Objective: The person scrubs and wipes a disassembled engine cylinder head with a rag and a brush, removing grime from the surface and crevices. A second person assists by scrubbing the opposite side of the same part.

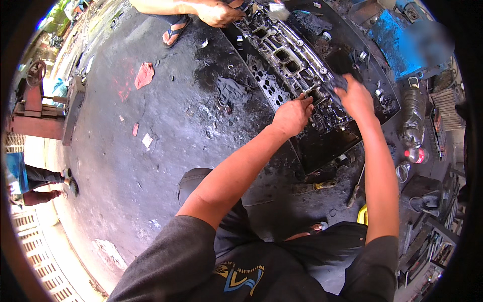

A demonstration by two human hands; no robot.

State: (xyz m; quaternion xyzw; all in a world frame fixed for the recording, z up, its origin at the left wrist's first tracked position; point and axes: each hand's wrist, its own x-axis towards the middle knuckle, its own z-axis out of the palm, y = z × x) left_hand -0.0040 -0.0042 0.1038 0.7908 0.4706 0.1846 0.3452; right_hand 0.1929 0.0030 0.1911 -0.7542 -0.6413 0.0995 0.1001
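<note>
1. Leaning over a greasy engine cylinder head [289,58] lying in a shallow black tray [322,151] on the oil-stained floor [151,151], near the upper right of the view.
2. Left hand [292,116] pressed on the near end of the cylinder head, fingers curled; whether clamped on anything cannot be told.
3. Right hand [354,98] just beside it, closed around a dark cloth [336,83] touching the casting.
4. Hands near each other, not touching.
5. Another person's hand [219,12] resting at the far end of the cylinder head, a sandalled foot [176,30] close by.
6. Red rag [144,75] lying well apart on the floor to the left.
7. Screwdriver [354,189] on the floor below the tray; clear plastic bottle [412,118] to the right.
</note>
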